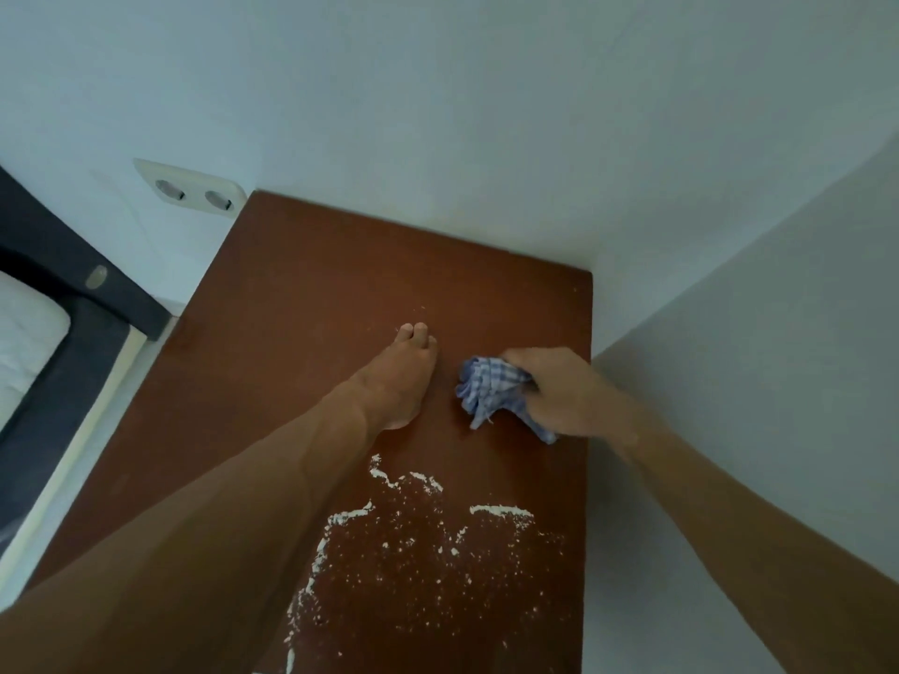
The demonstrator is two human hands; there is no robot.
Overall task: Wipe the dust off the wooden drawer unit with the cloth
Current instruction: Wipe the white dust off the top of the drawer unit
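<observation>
Straight fingers of the left hand (401, 377) are laid flat on the wooden drawer unit (311, 294). Just beside it, the bunched checked cloth (486, 389) is gripped in the right hand (569, 391) against the top, beyond the white dust (418, 542).

Bedroom in a home, corner view. At the left, a white mattress (24, 342) lies in a dark bed frame (63, 265). A double wall socket (192, 189) is set into the far wall just beside it. A brown wooden drawer unit (340, 265) stands near the bed, fitted into the right-hand corner of plain white-painted walls (438, 90).
</observation>
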